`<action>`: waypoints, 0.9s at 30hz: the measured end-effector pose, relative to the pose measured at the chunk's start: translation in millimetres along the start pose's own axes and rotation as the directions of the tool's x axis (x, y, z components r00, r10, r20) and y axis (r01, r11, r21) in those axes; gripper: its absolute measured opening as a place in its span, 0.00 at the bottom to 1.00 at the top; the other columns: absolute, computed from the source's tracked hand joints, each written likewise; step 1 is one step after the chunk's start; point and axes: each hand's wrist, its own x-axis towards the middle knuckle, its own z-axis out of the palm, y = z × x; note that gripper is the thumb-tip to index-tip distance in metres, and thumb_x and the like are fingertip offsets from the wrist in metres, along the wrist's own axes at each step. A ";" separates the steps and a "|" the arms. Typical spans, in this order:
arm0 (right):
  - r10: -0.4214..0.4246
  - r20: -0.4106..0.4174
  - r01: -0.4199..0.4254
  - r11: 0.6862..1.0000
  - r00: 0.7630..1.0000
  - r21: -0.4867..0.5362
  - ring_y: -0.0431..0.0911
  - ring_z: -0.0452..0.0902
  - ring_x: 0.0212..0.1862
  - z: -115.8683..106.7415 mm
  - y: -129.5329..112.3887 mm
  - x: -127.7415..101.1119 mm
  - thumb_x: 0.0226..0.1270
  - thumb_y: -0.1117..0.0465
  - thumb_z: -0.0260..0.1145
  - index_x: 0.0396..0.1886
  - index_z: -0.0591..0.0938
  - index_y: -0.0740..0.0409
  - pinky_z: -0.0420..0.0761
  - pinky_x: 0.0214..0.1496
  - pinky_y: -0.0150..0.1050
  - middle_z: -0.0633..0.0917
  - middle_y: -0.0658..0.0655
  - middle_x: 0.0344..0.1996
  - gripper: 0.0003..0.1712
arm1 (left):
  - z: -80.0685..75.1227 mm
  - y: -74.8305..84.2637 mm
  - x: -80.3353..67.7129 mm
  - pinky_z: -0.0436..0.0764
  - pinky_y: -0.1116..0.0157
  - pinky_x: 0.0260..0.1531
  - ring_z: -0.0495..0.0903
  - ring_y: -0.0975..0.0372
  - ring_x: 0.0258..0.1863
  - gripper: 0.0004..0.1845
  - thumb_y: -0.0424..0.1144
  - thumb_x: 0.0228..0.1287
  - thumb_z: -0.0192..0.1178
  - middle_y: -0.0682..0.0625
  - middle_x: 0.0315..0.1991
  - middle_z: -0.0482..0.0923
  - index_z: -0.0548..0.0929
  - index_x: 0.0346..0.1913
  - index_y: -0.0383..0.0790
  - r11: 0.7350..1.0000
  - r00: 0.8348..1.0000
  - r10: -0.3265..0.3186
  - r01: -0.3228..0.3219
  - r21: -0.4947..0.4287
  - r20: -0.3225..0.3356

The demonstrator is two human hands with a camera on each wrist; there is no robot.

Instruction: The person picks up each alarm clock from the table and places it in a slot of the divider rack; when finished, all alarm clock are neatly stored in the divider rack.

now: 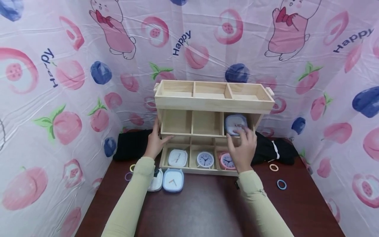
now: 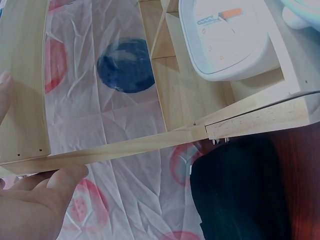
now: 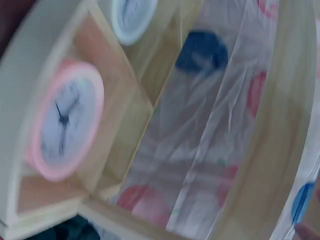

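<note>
A wooden three-tier organizer [image 1: 213, 104] with divided trays stands at the middle of the table. My left hand [image 1: 155, 142] rests against its left side, thumb spread across the front and fingers along the outer side. In the left wrist view that hand [image 2: 40, 200] touches the side board. My right hand [image 1: 243, 149] reaches to the middle tier's right compartment, fingers over the front of a square blue clock [image 1: 234, 121] and thumb near its lower edge. The bottom tier holds a square white clock [image 1: 177, 158], a round white clock [image 1: 205, 160] and a round pink clock [image 1: 226, 160].
In front of the organizer, a light blue clock [image 1: 173, 180] and a white clock [image 1: 157, 184], partly behind my left sleeve, lie on the table. Black cloth [image 1: 130, 144] flanks the organizer on both sides. Orange [image 1: 273, 168] and blue rings [image 1: 281, 184] lie at the right.
</note>
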 end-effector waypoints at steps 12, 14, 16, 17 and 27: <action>-0.090 0.258 0.063 0.992 0.962 0.111 0.57 0.77 0.49 26.5 -61.5 -94.0 0.59 0.58 0.80 0.45 0.88 0.62 0.77 0.53 0.53 0.85 0.62 0.45 0.18 | 0.5 -1.4 0.3 0.67 0.48 0.82 0.63 0.46 0.83 0.65 0.35 0.64 0.78 0.40 0.85 0.58 0.40 0.89 0.63 1.000 1.000 0.007 -0.007 0.007 -0.003; -0.124 0.318 0.089 0.988 0.940 0.123 0.56 0.78 0.49 32.4 -69.1 -109.2 0.60 0.57 0.81 0.46 0.89 0.60 0.79 0.52 0.53 0.85 0.60 0.44 0.18 | 0.3 -1.3 -0.1 0.66 0.49 0.82 0.63 0.47 0.83 0.65 0.35 0.64 0.78 0.41 0.85 0.58 0.40 0.89 0.63 1.000 1.000 0.005 -0.005 0.004 -0.003; -0.159 0.392 0.110 0.984 0.906 0.143 0.54 0.78 0.49 37.6 -76.4 -122.9 0.60 0.56 0.81 0.47 0.89 0.59 0.81 0.52 0.52 0.85 0.58 0.44 0.18 | 0.1 -1.5 -0.4 0.66 0.49 0.82 0.63 0.47 0.83 0.65 0.35 0.64 0.78 0.42 0.86 0.57 0.40 0.89 0.62 1.000 1.000 0.003 -0.003 0.002 0.000; -0.176 0.432 0.124 0.982 0.885 0.145 0.53 0.78 0.50 40.3 -79.6 -129.4 0.61 0.54 0.81 0.48 0.89 0.57 0.81 0.53 0.52 0.85 0.57 0.44 0.19 | 0.0 -1.6 -0.5 0.66 0.49 0.82 0.62 0.47 0.83 0.65 0.35 0.64 0.78 0.41 0.86 0.57 0.40 0.89 0.62 1.000 1.000 0.004 -0.004 0.002 0.000; -0.250 0.754 0.276 0.957 0.608 0.094 0.52 0.73 0.61 63.5 -97.7 -162.0 0.62 0.36 0.79 0.72 0.83 0.40 0.82 0.62 0.50 0.79 0.56 0.63 0.39 | -0.7 -4.8 -0.2 0.67 0.46 0.82 0.62 0.45 0.83 0.64 0.37 0.65 0.77 0.39 0.85 0.58 0.39 0.89 0.62 0.999 1.000 0.021 -0.021 0.025 0.005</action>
